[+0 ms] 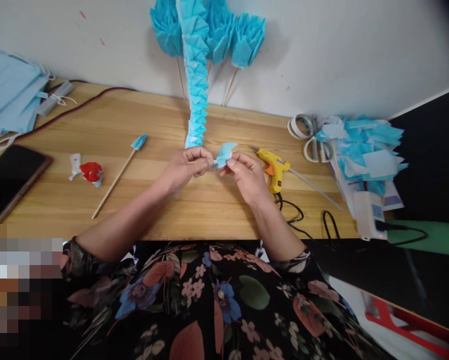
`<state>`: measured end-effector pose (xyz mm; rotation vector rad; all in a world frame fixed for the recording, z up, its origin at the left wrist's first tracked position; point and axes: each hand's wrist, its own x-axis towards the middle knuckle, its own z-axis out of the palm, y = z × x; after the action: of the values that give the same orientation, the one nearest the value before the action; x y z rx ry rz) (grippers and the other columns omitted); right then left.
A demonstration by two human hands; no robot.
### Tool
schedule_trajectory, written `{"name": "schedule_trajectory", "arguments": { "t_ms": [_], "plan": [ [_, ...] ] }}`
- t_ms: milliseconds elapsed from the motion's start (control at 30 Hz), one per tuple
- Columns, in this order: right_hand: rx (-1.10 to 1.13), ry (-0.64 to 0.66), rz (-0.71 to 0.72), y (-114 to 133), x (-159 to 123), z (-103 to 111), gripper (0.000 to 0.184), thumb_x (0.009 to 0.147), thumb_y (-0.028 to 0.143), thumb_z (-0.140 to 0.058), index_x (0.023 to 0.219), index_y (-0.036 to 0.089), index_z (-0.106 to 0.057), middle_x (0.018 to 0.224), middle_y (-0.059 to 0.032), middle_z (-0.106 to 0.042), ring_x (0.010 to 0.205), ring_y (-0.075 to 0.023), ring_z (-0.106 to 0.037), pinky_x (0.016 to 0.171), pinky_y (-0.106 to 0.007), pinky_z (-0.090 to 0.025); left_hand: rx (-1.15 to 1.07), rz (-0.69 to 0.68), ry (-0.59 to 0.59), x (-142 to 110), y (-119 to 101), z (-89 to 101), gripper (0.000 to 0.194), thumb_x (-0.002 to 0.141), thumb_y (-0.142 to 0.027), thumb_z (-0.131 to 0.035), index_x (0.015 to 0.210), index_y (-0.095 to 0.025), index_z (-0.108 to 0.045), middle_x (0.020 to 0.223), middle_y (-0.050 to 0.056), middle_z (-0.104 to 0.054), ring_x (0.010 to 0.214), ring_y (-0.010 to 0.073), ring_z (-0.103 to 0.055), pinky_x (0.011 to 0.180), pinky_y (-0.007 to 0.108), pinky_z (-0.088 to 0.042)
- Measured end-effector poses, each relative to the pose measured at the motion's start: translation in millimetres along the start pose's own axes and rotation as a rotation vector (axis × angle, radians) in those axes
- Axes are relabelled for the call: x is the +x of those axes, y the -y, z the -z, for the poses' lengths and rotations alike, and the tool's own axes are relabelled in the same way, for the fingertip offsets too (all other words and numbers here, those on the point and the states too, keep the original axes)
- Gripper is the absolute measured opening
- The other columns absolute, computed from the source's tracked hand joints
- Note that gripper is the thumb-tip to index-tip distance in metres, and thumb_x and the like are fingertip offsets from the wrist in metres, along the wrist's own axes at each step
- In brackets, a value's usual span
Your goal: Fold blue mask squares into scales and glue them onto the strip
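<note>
In the middle of the frame, the left hand point(194, 164) pinches the left end of a small, curved light-blue piece point(225, 154); the right hand point(245, 175) grasps its lower right side between thumb and fingers. The piece looks thin and soft. Bare, smooth wood lies between both hands and the near edge of the counter point(209, 215), with more open room left of the left hand, up to a slim stick point(115, 181) with a pointed blue tip. Just beyond the left hand, a crisply pleated blue strip point(196, 85) runs to the top edge of the frame, in front of ruffled blue flowers point(247, 40) by the pale wall point(314, 60). Right of the right hand, a yellow plastic glue gun point(275, 165) narrows the room; crumpled blue pieces point(370, 150) crowd the right of the frame.
</note>
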<state>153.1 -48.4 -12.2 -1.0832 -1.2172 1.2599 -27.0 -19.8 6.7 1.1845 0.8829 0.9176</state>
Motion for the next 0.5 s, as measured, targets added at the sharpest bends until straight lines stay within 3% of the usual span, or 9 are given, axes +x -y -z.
{"name": "schedule_trajectory", "arguments": {
  "t_ms": [167, 500],
  "plan": [
    [-0.133, -0.001, 0.107, 3.5, -1.6, -0.1, 0.035, 0.087, 0.058, -0.064, 0.086, 0.024, -0.071, 0.083, -0.0002, -0.072, 0.076, -0.0141, -0.065, 0.075, -0.031, -0.055, -0.085, 0.033, 0.044, 1.7, 1.4, 0.2, 0.019, 0.071, -0.032, -0.076, 0.068, -0.019, -0.063, 0.051, -0.005, -0.045, 0.048, 0.0073, -0.034, 0.048, 0.025, -0.026],
    [-0.501, -0.101, 0.291, 6.1, -4.3, -3.5, 0.019, 0.092, 0.031, -0.06, 0.077, 0.021, -0.065, 0.075, 0.0007, -0.067, 0.069, -0.0123, -0.061, 0.068, -0.028, -0.049, -0.043, 0.027, 0.058, 2.2, 6.2, 0.2, 0.016, 0.074, -0.035, -0.075, 0.073, -0.02, -0.068, 0.05, -0.005, -0.045, 0.047, 0.0088, -0.035, 0.048, 0.026, -0.027]
  ]
}}
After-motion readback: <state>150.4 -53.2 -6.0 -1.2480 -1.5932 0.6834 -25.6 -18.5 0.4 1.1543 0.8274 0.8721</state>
